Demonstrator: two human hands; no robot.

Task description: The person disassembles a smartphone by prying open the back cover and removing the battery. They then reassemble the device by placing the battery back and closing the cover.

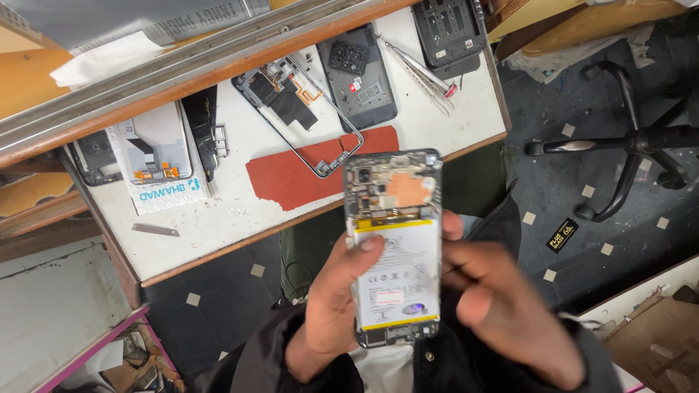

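Head view: opened phone (393,247) held above counter's near edge (240,244), left hand (331,309) clasping its side; right hand (502,313) curled, blurred, grip unclear. Likely light, stiff, fragile; best held by frame edges.

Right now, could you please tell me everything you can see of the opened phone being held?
The opened phone has no back cover. A white battery with yellow edge strips fills its middle. Above it lie dark circuit parts and a copper-coloured patch; a smaller board sits at the bottom. The metallic frame looks grey. It is held roughly upright above the lap. The left hand grips it, thumb on the battery; the blurred right hand touches its right edge.
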